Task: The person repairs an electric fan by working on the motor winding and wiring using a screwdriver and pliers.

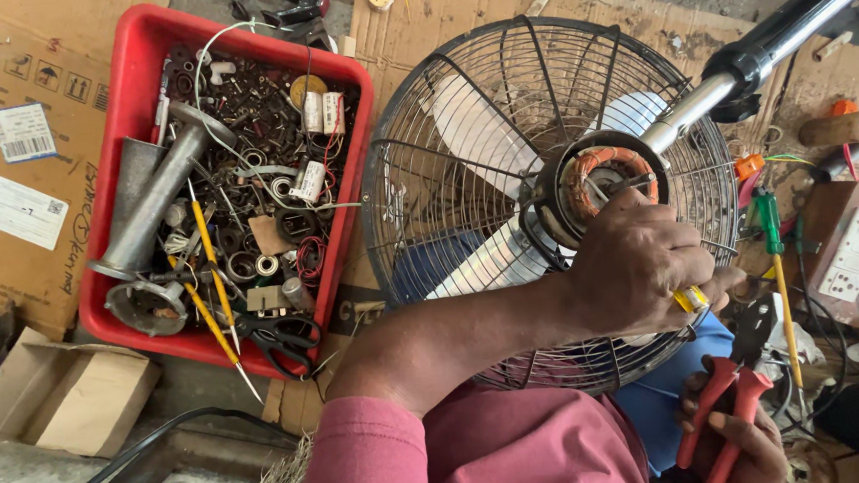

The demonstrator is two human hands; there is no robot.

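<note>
Cardboard-floored clutter: red tray [137, 80] beside fan guard [416, 174].

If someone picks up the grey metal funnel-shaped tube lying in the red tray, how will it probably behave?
The grey metal tube looks solid, so probably stiff and rather heavy. It lies tilted on loose screws and small parts in the red tray, so lifting may shift them. Being round, it may roll if set down flat.

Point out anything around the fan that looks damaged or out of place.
The fan's motor is uncovered, its copper winding bare behind the grille. The left hand rests on it. The right hand holds red-handled pliers.
</note>
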